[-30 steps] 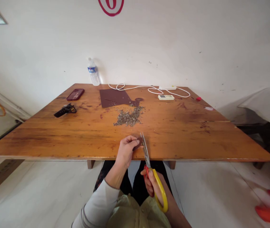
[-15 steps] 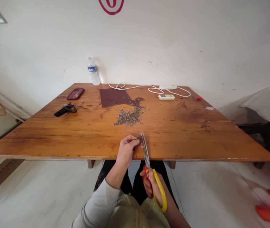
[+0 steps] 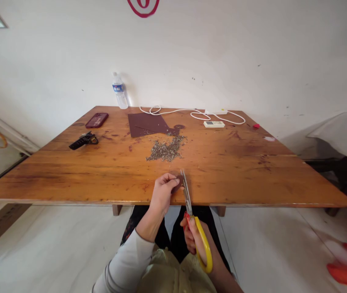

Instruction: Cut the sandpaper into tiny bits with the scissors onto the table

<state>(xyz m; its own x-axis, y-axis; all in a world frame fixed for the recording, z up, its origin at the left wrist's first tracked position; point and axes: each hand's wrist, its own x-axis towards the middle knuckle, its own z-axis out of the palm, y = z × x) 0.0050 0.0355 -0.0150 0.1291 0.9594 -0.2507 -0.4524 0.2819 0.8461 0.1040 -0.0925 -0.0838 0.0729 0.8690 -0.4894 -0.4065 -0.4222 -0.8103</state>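
Pinched in my left hand [image 3: 162,191] is a small dark brown piece [image 3: 178,183], which looks like paper or thin card. My right hand [image 3: 193,238] is wrapped round the handles of a pair of scissors [image 3: 205,244], one handle yellow and one red. The blades point away from me and lie at the right edge of the brown piece, nearly closed. Beyond my hands, a heap of fine grey-brown clippings [image 3: 165,150] lies on the wooden table [image 3: 237,171]. Behind the heap is a larger dark brown sheet [image 3: 146,124] with clippings on its near edge.
At the back left stands a water bottle [image 3: 120,93]. A dark red phone [image 3: 97,120] and a black object [image 3: 84,141], perhaps a holder or clip, lie at the left. A white power strip [image 3: 216,112] with its cord and a remote control [image 3: 214,124] lie at the back right.
The scissors' yellow handle has moved slightly left, towards the red one, and the blades have closed a little. My left hand and the brown piece hold almost the same place.
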